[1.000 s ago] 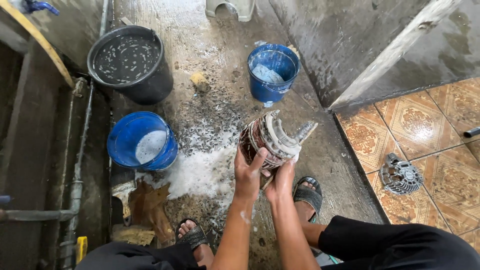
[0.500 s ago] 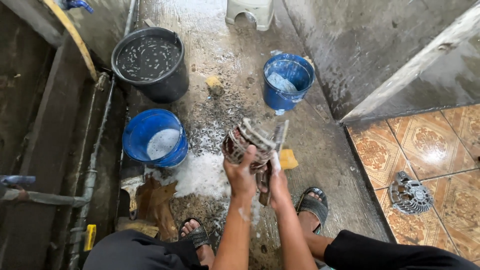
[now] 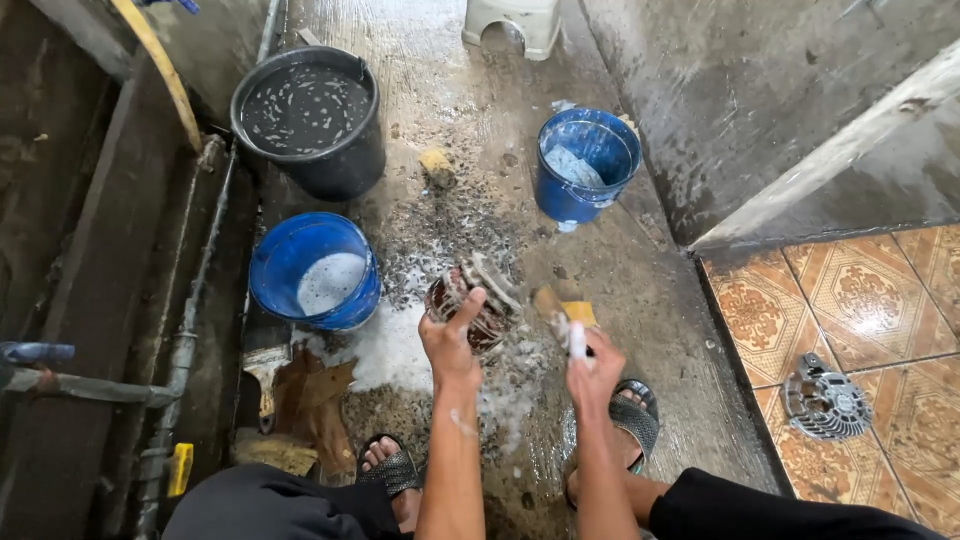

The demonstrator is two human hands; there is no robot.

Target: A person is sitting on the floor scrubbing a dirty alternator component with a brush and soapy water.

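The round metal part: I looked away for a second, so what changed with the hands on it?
The right hand let go of the round metal part and now holds a brush beside it. The left hand stayed gripping the part. The three buckets stayed put.

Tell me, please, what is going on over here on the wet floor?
A person crouches over soapy concrete. The left hand grips a round, dirty metal motor part with copper windings, and the right hand holds a small brush just beside it. White foam lies on the floor under the part. A blue bucket of suds, a black bucket and a smaller blue pail stand around.
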